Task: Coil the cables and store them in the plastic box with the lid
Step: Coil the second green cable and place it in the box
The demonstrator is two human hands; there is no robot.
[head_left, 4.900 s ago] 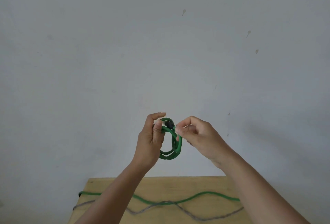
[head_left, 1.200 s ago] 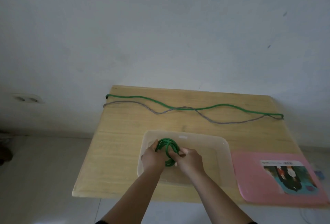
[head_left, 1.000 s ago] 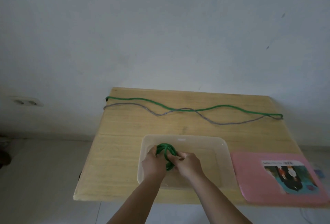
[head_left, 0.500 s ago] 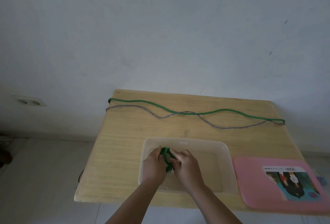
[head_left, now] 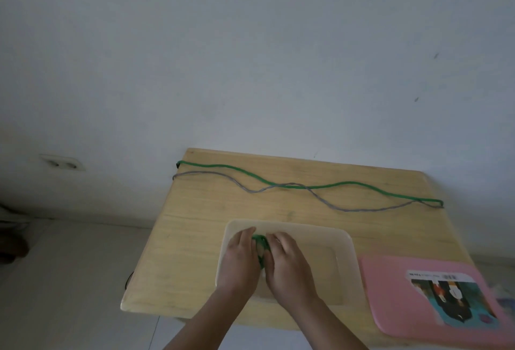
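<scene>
From the head camera I look down on a pale wooden table [head_left: 195,238] set against a plain grey-white wall [head_left: 250,56]. Both hands are down inside the clear plastic box [head_left: 345,263] at the near middle of the table. My left hand [head_left: 239,261] and my right hand [head_left: 287,264] lie palm down, side by side, pressed onto the coiled green cable [head_left: 260,242], of which only a strip shows between them; the fingers curve over it, but I cannot tell whether either hand actually grips it. At the far side of the table a long green cable [head_left: 320,186] lies stretched from the left edge to the right edge, and a grey cable [head_left: 334,206] runs along it, crossing it near the middle and meeting it at the right end. Just beside the box, on its right, the pink lid [head_left: 390,294] lies flat with a printed label [head_left: 446,296] on top; it carries a line of small writing and a picture, too blurred for me to read. A wall socket [head_left: 62,162] sits low on the wall to the left.
</scene>
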